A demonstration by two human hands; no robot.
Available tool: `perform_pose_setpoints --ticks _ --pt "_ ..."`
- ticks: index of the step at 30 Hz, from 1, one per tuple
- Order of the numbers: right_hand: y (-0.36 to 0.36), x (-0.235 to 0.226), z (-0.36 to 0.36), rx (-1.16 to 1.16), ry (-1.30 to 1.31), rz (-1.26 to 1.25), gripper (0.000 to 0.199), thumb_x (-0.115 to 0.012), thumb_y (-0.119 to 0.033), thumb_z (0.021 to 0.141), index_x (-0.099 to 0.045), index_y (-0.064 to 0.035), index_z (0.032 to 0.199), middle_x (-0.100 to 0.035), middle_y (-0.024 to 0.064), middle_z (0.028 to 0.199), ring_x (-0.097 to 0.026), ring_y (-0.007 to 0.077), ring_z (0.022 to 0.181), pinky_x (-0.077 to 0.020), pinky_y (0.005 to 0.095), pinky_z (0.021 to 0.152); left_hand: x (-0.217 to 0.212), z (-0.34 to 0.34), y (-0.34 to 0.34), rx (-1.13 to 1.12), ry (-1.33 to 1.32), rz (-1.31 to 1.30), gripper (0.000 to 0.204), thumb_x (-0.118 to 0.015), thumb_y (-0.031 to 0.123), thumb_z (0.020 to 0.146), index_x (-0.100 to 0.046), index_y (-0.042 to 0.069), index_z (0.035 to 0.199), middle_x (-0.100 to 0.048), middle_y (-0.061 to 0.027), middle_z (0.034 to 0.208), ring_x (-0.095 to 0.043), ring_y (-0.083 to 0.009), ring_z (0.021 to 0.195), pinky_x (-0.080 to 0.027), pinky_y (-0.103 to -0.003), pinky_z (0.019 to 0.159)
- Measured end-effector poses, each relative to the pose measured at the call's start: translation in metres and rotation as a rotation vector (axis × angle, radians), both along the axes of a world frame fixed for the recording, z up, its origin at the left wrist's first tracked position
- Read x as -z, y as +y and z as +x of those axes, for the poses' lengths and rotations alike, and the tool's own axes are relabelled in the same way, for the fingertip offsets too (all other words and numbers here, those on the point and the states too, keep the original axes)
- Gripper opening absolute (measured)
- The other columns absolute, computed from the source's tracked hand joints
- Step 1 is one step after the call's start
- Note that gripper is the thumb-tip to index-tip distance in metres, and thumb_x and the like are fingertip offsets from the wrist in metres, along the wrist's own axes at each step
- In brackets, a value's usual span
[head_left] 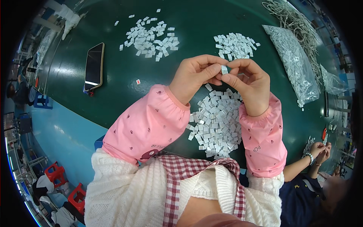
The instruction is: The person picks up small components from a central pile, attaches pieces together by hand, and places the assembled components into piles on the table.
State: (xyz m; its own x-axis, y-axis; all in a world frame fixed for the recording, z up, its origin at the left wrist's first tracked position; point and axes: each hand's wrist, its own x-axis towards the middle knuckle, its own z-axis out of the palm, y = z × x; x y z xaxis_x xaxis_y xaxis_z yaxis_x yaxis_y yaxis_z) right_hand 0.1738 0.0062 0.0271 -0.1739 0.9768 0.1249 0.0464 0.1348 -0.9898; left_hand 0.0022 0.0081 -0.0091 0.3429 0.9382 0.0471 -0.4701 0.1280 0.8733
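A small white rectangular piece with dark printed bars is pinched between my two hands over the green table. My left hand grips its left side between thumb and fingertips. On its other side, the thumb and forefinger of my right hand close on it. Beneath and nearer to me spreads a large heap of similar white pieces. Just beyond my fingers lies a smaller heap, and another loose heap is scattered at the far left. The underside of the held piece is hidden.
A phone lies at the left, with a small red-marked piece to its right. At the right are a clear bag of pieces and a bundle of pale cords. Another person's hands work at the lower right.
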Motion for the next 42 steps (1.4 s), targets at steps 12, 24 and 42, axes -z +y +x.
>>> perform_pose_setpoints --ticks 12,24,42 --pt "-0.0015 -0.0007 -0.0014 0.063 -0.095 0.037 0.022 -0.077 -0.003 0.069 -0.065 -0.0038 0.087 -0.056 -0.0037 0.072 -0.048 0.0046 0.064 -0.0398 0.0190 0.058 -0.0023 0.0031 -0.0015 0.058 -0.029 -0.139 0.025 -0.051 0.015 0.096 -0.059 0.000 0.114 -0.062 -0.0062 0.102 -0.060 -0.0096 0.087 -0.051 -0.024 0.074" --pt "-0.0027 -0.0029 -0.0025 0.085 -0.114 0.066 0.021 -0.077 -0.002 0.068 -0.064 -0.0041 0.085 -0.057 -0.0039 0.071 -0.049 0.0053 0.064 -0.0401 0.0197 0.059 -0.0043 0.0032 -0.0018 0.065 -0.027 -0.150 0.026 -0.051 0.016 0.095 -0.058 0.000 0.114 -0.062 -0.0065 0.103 -0.060 -0.0105 0.088 -0.051 -0.025 0.075" --pt "-0.0060 -0.0042 -0.0022 0.141 -0.225 0.105 0.020 -0.077 -0.004 0.068 -0.064 -0.0039 0.083 -0.060 -0.0016 0.070 -0.053 0.0078 0.065 -0.0423 0.0227 0.061 -0.0046 0.0050 -0.0030 0.077 -0.048 -0.172 0.026 -0.051 0.016 0.095 -0.058 0.000 0.114 -0.062 -0.0073 0.103 -0.061 -0.0110 0.088 -0.051 -0.025 0.075"
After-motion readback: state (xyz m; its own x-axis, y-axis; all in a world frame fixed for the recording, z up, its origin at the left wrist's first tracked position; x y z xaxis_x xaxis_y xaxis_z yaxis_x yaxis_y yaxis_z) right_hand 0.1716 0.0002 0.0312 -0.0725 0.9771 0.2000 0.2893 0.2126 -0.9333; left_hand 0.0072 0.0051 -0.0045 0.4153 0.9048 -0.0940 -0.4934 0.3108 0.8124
